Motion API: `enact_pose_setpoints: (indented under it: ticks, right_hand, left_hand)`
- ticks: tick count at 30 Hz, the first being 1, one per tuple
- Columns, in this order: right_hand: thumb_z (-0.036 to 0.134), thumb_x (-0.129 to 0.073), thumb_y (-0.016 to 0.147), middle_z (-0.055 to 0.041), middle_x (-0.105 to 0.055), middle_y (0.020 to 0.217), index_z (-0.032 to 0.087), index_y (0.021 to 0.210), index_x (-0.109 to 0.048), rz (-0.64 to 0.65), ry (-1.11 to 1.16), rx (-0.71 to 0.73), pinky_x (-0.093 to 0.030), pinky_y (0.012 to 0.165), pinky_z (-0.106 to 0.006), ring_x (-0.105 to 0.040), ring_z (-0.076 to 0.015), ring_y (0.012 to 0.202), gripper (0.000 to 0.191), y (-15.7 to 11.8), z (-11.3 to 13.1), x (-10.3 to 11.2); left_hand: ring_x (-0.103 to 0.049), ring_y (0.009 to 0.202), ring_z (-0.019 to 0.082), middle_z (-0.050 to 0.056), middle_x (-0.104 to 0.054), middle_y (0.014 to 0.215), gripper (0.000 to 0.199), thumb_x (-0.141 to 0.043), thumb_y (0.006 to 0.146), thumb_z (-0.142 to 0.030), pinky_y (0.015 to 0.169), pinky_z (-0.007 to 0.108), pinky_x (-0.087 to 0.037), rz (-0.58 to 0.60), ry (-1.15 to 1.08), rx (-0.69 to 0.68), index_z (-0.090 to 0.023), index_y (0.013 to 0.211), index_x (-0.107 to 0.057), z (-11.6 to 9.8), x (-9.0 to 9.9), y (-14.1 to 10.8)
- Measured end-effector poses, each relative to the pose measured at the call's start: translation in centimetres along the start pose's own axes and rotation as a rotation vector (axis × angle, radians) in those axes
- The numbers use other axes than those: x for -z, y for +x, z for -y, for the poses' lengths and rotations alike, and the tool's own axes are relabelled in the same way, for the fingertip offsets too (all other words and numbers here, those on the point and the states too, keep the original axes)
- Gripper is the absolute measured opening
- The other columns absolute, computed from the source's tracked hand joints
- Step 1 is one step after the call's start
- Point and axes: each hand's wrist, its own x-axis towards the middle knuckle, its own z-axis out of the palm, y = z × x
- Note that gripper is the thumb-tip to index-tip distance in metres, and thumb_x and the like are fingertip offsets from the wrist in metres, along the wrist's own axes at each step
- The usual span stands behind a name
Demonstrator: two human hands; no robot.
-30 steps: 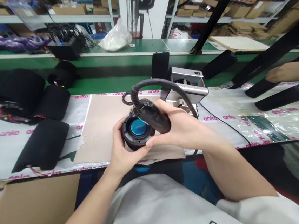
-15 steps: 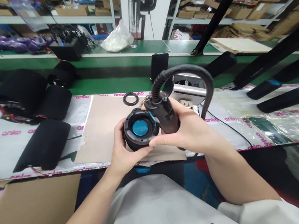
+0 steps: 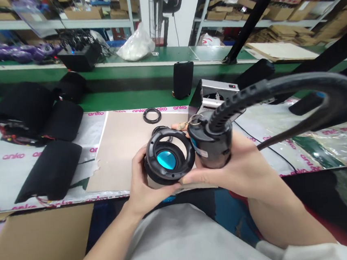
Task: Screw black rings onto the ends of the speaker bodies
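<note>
My left hand [image 3: 142,186] is wrapped around the side of a black round speaker [image 3: 150,177], held upright over the cardboard sheet. The speaker's shiny blue cone [image 3: 166,160] faces up. Over its end sits a black ring [image 3: 188,149], tilted, with a gap showing at its far side. My right hand [image 3: 240,160] grips a black electric screwdriver [image 3: 210,147] with a thick cable [image 3: 298,83]; its thumb touches the ring's near right edge. The screwdriver's tip is hidden. Another black ring [image 3: 152,116] lies flat on the cardboard sheet [image 3: 116,147].
Black fabric-covered speaker bodies [image 3: 51,170] with loose wires lie at the left. One more speaker [image 3: 183,80] stands at the back beside a silver box [image 3: 218,87]. Several black cylinders lie at the right. A bag of white stuff [image 3: 137,45] rests on the back ledge.
The ring has risen and tilted away from the speaker's end. My right hand and the screwdriver have moved right and turned, swinging the cable to the right. My left hand keeps its hold.
</note>
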Motion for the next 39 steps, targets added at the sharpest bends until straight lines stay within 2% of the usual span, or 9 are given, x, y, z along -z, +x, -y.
enact_pose_setpoints:
  ticks: [2, 4, 10, 17, 22, 26, 31, 35, 39]
  right_hand:
    - [0.030, -0.102, 0.073, 0.0016, -0.076, 0.118, 0.036, 0.137, -0.066, 0.005, 0.036, -0.017, -0.064, 0.068, -0.027, -0.073, -0.0156, 0.081, 0.074, -0.4, -0.1, 0.0]
    - [0.026, -0.104, 0.070, -0.0003, -0.074, 0.133, 0.034, 0.136, -0.067, -0.004, 0.024, 0.011, -0.067, 0.079, -0.031, -0.076, -0.0199, 0.095, 0.076, -0.5, -0.2, 0.1]
    - [0.023, -0.103, 0.072, 0.0010, -0.077, 0.128, 0.032, 0.142, -0.065, 0.050, 0.015, 0.141, -0.062, 0.112, -0.042, -0.072, -0.0281, 0.127, 0.081, -0.4, 0.0, 0.1]
    - [0.041, -0.100, 0.076, -0.0004, -0.072, 0.144, 0.033, 0.136, -0.071, 0.101, -0.018, 0.039, -0.061, 0.117, -0.047, -0.070, -0.0308, 0.135, 0.067, -0.7, 0.7, -0.4]
    - [0.025, -0.103, 0.072, -0.0003, -0.070, 0.148, 0.032, 0.130, -0.073, 0.041, 0.057, 0.083, -0.055, 0.126, -0.050, -0.066, -0.0316, 0.142, 0.065, -0.6, 1.0, -0.2]
    - [0.013, -0.103, 0.067, -0.0009, -0.076, 0.134, 0.029, 0.118, -0.078, -0.202, 0.143, 0.175, -0.052, 0.130, -0.050, -0.066, -0.0319, 0.142, 0.059, -0.2, 1.7, 0.9]
    - [0.003, -0.097, 0.068, 0.0004, -0.070, 0.071, 0.020, 0.111, -0.081, -0.449, 0.207, 0.328, -0.047, 0.133, -0.055, -0.069, -0.0354, 0.139, 0.048, -0.1, 1.4, 2.5]
    - [-0.002, -0.094, 0.066, 0.0021, -0.060, 0.056, 0.017, 0.110, -0.081, -0.495, 0.181, 0.328, -0.046, 0.130, -0.063, -0.068, -0.0406, 0.139, 0.049, -0.3, 0.6, 3.2]
    - [-0.003, -0.094, 0.064, -0.0006, -0.073, 0.066, 0.020, 0.113, -0.080, -0.450, 0.162, 0.316, -0.047, 0.129, -0.063, -0.069, -0.0390, 0.138, 0.056, -0.5, 0.0, 3.3]
  left_hand:
    - [-0.060, 0.148, 0.035, 0.013, -0.058, 0.158, 0.108, -0.106, 0.065, -0.036, 0.123, 0.050, -0.051, 0.004, 0.007, -0.018, -0.033, 0.158, -0.051, -0.1, 0.1, -0.1]
    - [-0.060, 0.148, 0.035, 0.013, -0.058, 0.158, 0.109, -0.106, 0.065, -0.037, 0.124, 0.051, -0.050, 0.002, 0.013, -0.033, -0.033, 0.158, -0.051, -0.2, 0.1, -0.1]
    - [-0.065, 0.141, 0.038, 0.017, -0.062, 0.153, 0.107, -0.106, 0.065, -0.045, 0.121, 0.054, -0.054, 0.012, 0.029, -0.064, -0.026, 0.156, -0.053, -0.3, 0.2, 0.2]
    - [-0.058, 0.149, 0.042, 0.018, -0.055, 0.161, 0.123, -0.104, 0.063, -0.057, 0.126, 0.064, -0.047, 0.030, 0.108, -0.117, -0.030, 0.165, -0.041, 1.0, 0.7, -0.8]
    - [-0.063, 0.144, 0.040, 0.017, -0.059, 0.156, 0.111, -0.104, 0.067, -0.050, 0.122, 0.058, -0.053, 0.027, 0.086, -0.123, -0.028, 0.160, -0.048, 0.3, 0.4, -0.2]
    - [-0.063, 0.145, 0.035, 0.014, -0.060, 0.155, 0.107, -0.104, 0.069, -0.043, 0.122, 0.051, -0.053, 0.034, 0.049, -0.142, -0.030, 0.159, -0.048, -0.4, 0.1, 0.4]
    - [-0.063, 0.144, 0.032, 0.013, -0.060, 0.154, 0.108, -0.105, 0.068, -0.044, 0.122, 0.046, -0.053, 0.035, 0.054, -0.147, -0.030, 0.159, -0.049, -0.2, 0.2, 0.4]
    - [-0.063, 0.144, 0.033, 0.012, -0.060, 0.153, 0.107, -0.104, 0.069, -0.047, 0.122, 0.048, -0.052, 0.024, 0.082, -0.138, -0.031, 0.159, -0.048, -0.1, 0.3, 0.4]
    - [-0.063, 0.144, 0.033, 0.012, -0.059, 0.153, 0.108, -0.105, 0.068, -0.046, 0.122, 0.047, -0.051, 0.023, 0.080, -0.133, -0.031, 0.159, -0.048, -0.2, 0.3, 0.4]
